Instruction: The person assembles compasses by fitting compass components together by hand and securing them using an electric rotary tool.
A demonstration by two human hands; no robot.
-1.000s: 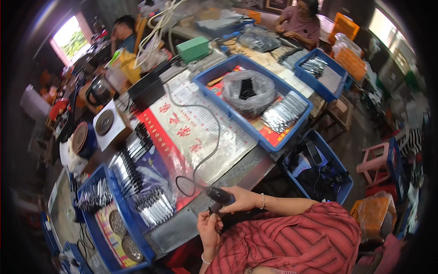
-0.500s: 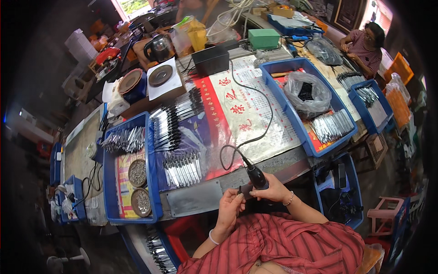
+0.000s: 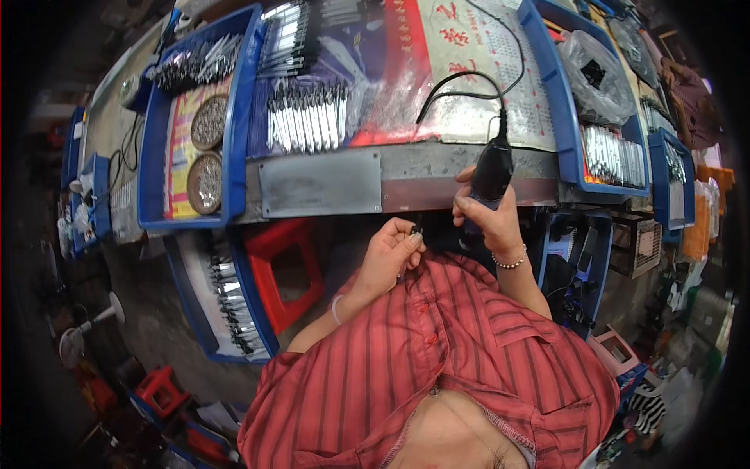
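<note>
My right hand (image 3: 496,223) is wrapped round a black corded electric screwdriver (image 3: 492,170), held upright past the table's front edge with its cable going up from the top. My left hand (image 3: 389,254) is closed in a pinch on a small black part (image 3: 416,230), apart from the screwdriver and to its left. The part's exact kind is too small to make out. Just beyond my left hand, a grey metal plate (image 3: 320,184) lies along the table edge. Behind it is a row of white and black pens (image 3: 307,116).
On the left stands a blue tray (image 3: 254,117) with silver pen parts and two round dishes (image 3: 190,184) of tiny pieces. Another blue tray (image 3: 564,148) on the right holds a plastic bag (image 3: 601,78) and pens. Below the table are a red stool (image 3: 293,309) and more blue bins (image 3: 269,340).
The view has tilted down toward my lap. My right hand has drawn the screwdriver away from the small part in my left hand, so the two hands are now farther apart.
</note>
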